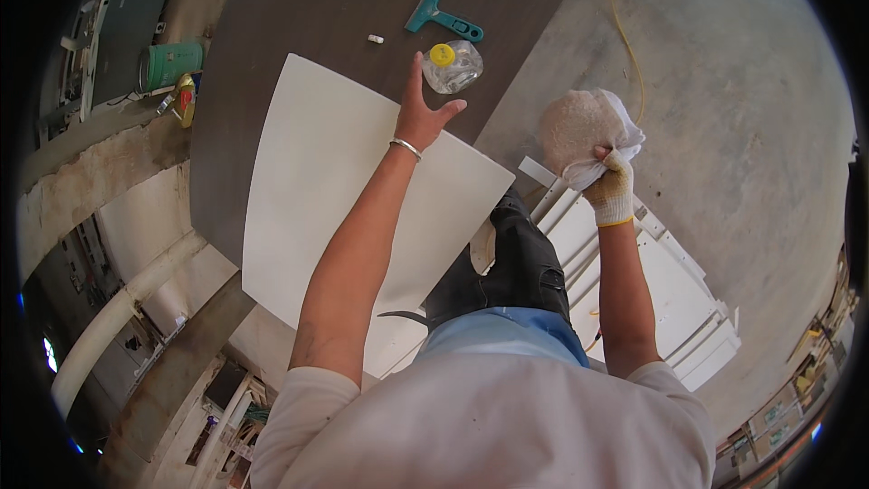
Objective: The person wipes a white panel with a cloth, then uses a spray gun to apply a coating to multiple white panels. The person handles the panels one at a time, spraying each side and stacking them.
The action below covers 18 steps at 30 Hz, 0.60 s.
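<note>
My bare left hand (425, 113) reaches over the far corner of a white panel (353, 190), thumb and index finger spread apart. Just beyond it, near the gap between finger and thumb, is a clear plastic bottle (457, 71) with a yellow cap. Whether the fingers touch the bottle, I cannot tell. My right hand (613, 186), in a cream knitted glove, is closed on a bunched cloth (588, 131), beige with white edges. A teal scraper (444, 16) lies past the bottle, and a small white piece (376, 39) is left of it.
The panel lies on a dark brown table (281, 9). Stacked white boards (670, 308) rest on the right below my right arm. A yellow cord (625, 27) runs along the concrete floor (724, 109). A green bucket (172, 65) stands at the far left.
</note>
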Each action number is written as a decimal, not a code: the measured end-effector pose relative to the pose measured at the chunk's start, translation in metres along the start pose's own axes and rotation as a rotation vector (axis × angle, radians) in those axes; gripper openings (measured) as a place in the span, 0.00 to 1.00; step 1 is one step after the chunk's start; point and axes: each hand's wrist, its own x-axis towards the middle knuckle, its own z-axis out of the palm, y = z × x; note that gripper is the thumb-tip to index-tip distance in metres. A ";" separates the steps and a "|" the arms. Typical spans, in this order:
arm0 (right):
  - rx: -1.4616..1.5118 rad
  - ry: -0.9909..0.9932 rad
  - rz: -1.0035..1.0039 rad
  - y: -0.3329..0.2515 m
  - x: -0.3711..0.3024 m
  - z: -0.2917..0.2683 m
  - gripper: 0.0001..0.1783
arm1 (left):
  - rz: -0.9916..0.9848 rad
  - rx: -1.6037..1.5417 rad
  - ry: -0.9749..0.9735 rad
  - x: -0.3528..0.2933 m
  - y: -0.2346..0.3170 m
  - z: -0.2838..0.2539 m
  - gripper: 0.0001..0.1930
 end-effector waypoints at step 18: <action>0.219 -0.163 0.108 0.037 0.036 0.061 0.38 | 0.662 1.012 -0.152 0.065 0.116 -0.029 0.20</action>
